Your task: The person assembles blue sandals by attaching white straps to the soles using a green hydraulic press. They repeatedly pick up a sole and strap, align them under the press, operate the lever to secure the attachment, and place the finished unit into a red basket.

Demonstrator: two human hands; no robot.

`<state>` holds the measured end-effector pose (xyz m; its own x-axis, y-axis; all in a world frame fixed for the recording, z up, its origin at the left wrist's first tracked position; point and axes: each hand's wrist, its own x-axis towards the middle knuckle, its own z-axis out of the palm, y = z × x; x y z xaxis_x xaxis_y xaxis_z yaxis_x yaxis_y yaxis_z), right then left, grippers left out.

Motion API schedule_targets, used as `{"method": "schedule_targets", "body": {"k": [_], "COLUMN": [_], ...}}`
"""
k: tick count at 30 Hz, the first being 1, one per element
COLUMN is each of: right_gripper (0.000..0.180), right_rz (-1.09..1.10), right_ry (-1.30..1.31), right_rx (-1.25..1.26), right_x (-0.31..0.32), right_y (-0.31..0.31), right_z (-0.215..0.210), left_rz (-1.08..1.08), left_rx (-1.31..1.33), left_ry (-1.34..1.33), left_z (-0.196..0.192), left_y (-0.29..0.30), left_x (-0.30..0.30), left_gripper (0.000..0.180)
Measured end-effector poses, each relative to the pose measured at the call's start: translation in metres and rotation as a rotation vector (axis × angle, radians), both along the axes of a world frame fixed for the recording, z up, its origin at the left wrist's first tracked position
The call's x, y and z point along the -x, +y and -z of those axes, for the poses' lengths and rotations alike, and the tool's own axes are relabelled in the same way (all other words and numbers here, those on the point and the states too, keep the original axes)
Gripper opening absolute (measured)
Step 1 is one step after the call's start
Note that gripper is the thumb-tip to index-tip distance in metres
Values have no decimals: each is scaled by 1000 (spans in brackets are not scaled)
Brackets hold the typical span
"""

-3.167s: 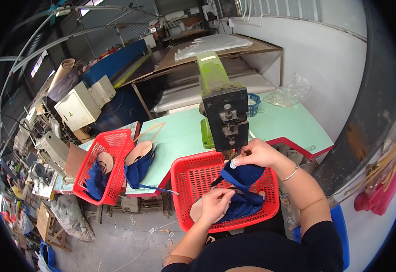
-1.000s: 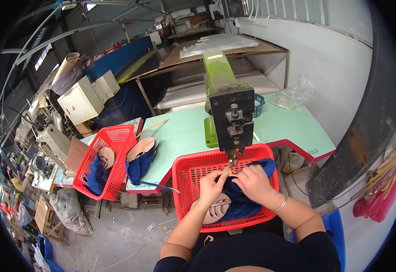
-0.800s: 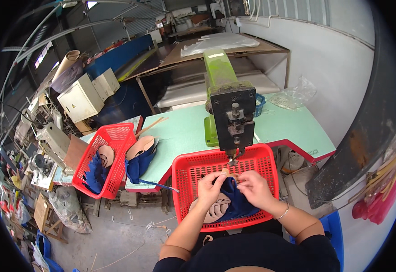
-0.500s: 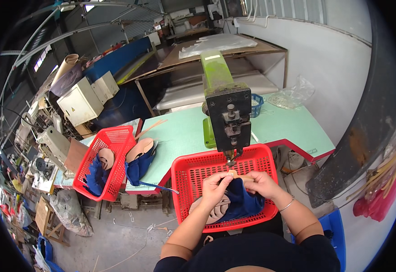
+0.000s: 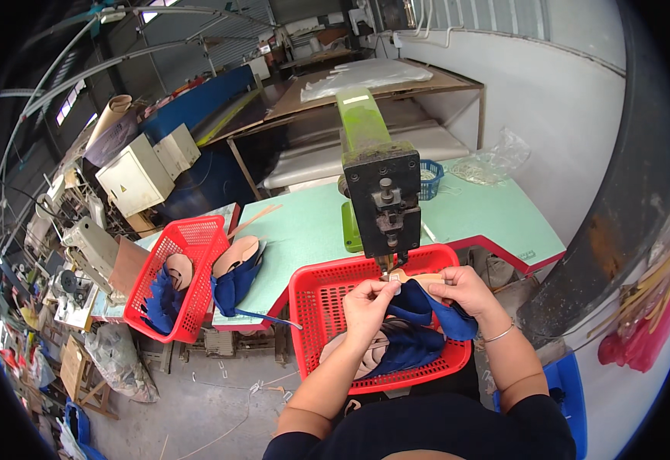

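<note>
workshop bench: both hands (image 5: 419, 295) pinching blue shoe piece (image 5: 427, 307)

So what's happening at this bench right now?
A person is holding a blue and tan shoe piece with both hands, the left hand and right hand pinching it just under the head of a green and black press machine. Below the hands sits a red basket with more blue and tan pieces in it. A second red basket of similar pieces stands to the left on the pale green table.
</note>
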<state>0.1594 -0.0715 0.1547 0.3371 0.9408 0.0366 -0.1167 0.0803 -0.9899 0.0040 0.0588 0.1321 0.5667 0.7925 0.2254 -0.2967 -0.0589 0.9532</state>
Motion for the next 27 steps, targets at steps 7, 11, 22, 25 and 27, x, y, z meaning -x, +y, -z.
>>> {"method": "schedule_targets", "body": {"k": [7,11,22,25,27], "right_gripper": [13,14,23,30,35], "right_rz": [32,28,-39,-59,-96], "right_ry": [-45,-79,-321,-560,-712], "right_rx": [45,43,79,159,173], "right_x": [-4,-7,-23,-31,-42], "right_y": [3,3,23,30,38], "right_z": [-4,0,-21,-50,-65], "left_rz": [21,24,42,72,80], "left_rx": [98,116,165,170,143], "left_ry": [-20,-25,-154,-92,-86], "left_z": [-6,-10,10,12,11], "left_y": [0,-1,5,5,1], "left_x": [1,4,5,8,5], "left_gripper": [10,11,10,10,11]}}
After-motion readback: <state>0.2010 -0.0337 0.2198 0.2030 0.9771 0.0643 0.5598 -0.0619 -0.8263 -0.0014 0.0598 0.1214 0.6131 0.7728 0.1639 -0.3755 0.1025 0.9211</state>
